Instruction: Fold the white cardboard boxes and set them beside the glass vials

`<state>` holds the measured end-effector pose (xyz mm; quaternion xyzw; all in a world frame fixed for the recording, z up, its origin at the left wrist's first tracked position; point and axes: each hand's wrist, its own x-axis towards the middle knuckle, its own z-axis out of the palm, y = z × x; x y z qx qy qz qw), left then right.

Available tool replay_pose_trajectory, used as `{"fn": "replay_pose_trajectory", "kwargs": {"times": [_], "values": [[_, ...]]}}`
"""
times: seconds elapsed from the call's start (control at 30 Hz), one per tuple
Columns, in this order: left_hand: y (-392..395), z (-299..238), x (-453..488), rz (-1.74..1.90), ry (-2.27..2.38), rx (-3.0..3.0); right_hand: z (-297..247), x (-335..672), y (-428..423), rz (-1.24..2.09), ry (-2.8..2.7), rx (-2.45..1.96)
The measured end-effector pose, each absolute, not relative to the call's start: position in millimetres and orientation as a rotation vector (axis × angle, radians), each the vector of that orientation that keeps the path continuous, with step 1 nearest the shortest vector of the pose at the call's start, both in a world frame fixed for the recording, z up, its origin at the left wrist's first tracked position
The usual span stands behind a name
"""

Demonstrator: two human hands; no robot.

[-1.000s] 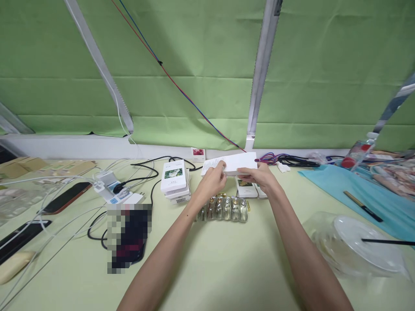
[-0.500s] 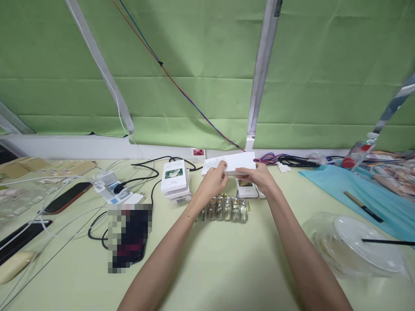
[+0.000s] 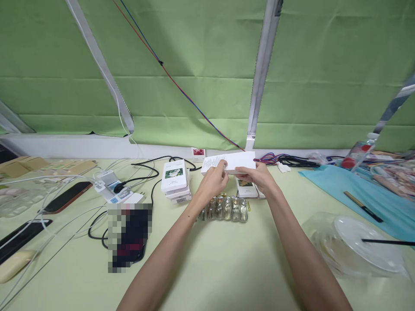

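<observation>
A white box [image 3: 238, 160] with small printed text on its left part is held up in both hands. My left hand [image 3: 213, 179] is closed on its left part, fingers at the near edge. My right hand [image 3: 257, 176] grips its right end. Below the hands, a row of small glass bottles [image 3: 231, 209] lies side by side on the table, partly hidden by my left wrist. Just behind the row are white boxes [image 3: 247, 190] with a flower picture, partly covered by my right hand. To the left stands a stack of similar white boxes [image 3: 175, 178].
Left on the pale table [image 3: 220, 268] are a power strip [image 3: 121, 194], phones [image 3: 68, 197] and tangled cables. A lidded clear plastic container [image 3: 366, 246] with a black straw stands at right. Behind it lie a blue cloth [image 3: 343, 181], a knife [image 3: 363, 206] and a plastic bottle [image 3: 361, 151].
Almost nothing differs. The left end of the held white box sits very slightly lower, and both hands keep the same grip.
</observation>
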<state>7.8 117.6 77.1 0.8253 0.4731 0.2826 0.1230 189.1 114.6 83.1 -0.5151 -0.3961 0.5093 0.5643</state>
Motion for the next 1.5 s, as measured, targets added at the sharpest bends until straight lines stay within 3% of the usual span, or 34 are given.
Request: {"fn": "replay_pose_trajectory", "kwargs": {"times": [0.77, 1.1, 1.5], "values": [[126.1, 90.9, -5.2, 0.857, 1.307, 2.243, 83.0, 187.9, 113.7, 1.103, -0.97, -1.132], [129.4, 88.8, -14.5, 0.867, 1.685, 2.551, 87.2, 199.6, 111.7, 1.108, -1.025, -1.153], [138.0, 83.5, -16.2, 0.818, 1.469, 2.596, 86.6, 200.3, 107.9, 1.189, -1.239, -1.082]]}}
